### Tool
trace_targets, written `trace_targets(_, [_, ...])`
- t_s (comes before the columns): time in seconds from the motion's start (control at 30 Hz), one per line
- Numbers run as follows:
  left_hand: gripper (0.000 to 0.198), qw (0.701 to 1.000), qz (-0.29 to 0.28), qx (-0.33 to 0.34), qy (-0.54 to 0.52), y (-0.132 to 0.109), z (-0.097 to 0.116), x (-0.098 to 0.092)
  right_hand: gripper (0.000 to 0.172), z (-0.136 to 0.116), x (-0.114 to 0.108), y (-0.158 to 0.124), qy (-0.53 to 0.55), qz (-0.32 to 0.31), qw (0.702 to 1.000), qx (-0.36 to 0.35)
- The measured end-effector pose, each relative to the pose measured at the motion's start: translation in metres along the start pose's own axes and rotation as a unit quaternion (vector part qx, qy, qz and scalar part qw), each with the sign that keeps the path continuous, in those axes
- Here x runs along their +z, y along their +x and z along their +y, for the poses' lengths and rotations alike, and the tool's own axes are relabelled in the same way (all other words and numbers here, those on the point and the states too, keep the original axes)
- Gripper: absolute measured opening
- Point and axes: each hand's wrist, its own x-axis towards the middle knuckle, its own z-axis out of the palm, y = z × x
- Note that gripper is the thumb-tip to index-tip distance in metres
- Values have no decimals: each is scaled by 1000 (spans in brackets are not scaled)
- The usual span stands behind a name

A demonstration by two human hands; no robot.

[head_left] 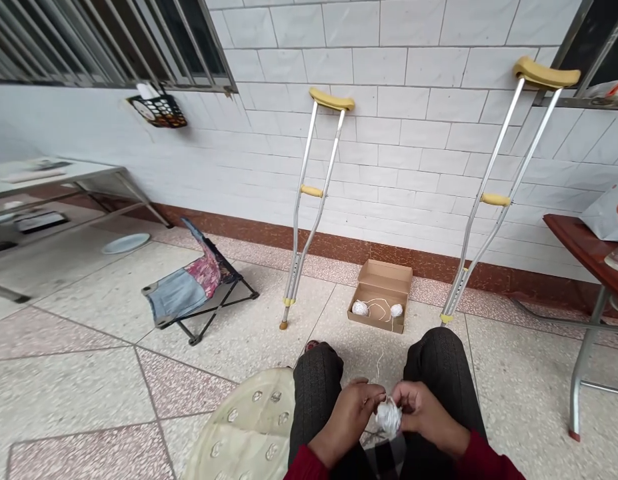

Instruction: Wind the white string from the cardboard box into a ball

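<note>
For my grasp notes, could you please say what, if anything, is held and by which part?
The right hand holds a ball of white string by its right side; the left hand is at its upper left, hold unclear.

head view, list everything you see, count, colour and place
string ball: 1, white, bottom centre
loose string: 1, white, above string ball
cardboard box: 1, brown, centre
boxed balls: 2, white, inside cardboard box
crutches: 2, silver-yellow, centre and right
folding chair: 1, blue-pink, left of centre
disc: 1, pale blue, left
round top: 1, cream, lower left
left table: 1, pale, left edge
small items: several, mixed, around left table
basket: 1, black, upper left
right table: 1, reddish-brown, right edge
bag: 1, white, on right table
windows: 2, dark, upper corners
wall: 1, white-tiled, behind
floor: 1, grey-pink, underfoot
trouser legs: 2, dark grey, bottom
sleeves: 2, red, bottom
left hand: 1, bare, at string ball
right hand: 1, bare, at string ball
</note>
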Motion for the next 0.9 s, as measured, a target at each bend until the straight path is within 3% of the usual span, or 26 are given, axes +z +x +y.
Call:
trace_targets(0.17, [47, 996, -40, -41, -66, -5, -6, 33, 24, -38, -42, 19, 17, 145, 989, -40])
trace_targets(0.23, [44, 998, -38, -36, -39, -10, -2, 34, 17, -35, -60, 32, -51, 208, 974, -69])
trace_targets(0.3, [40, 999, -26, -19, 1, -12, 6, 24, 10, -22, -66, 43, -160, 248, 951, -89])
trace_targets(0.37, [36, 999, -3, 8, 41, -10, 14, 5, 8, -4, -56, 46, -257, 227, 934, -99])
trace_targets(0.43, [32, 996, 28, 33, 72, -4, 18, -16, 11, 11, -34, 40, -280, 137, 946, -94])
trace_targets(0.5, [30, 995, 46, 38, 83, 2, 16, -31, 12, 15, -10, 28, -203, 32, 977, -61])
trace_targets(0.57, [31, 996, 42, 20, 72, 7, 11, -33, 16, 4, 4, 18, -68, -13, 997, -23])
trace_targets(0.63, [35, 999, 20, -8, 41, 9, 6, -23, 23, -17, 2, 16, 43, 27, 999, -17])
trace_targets(0.7, [36, 1000, -12, -25, 5, 7, 6, -7, 22, -34, -12, 23, 66, 113, 990, -54])
trace_targets(0.8, [37, 999, -34, -20, -7, 4, 12, 10, 15, -30, -32, 38, -60, 195, 975, -89])
trace_targets(0.9, [36, 999, -6, -13, 33, 1, 16, 5, 9, 1, -32, 41, -234, 187, 951, -77])
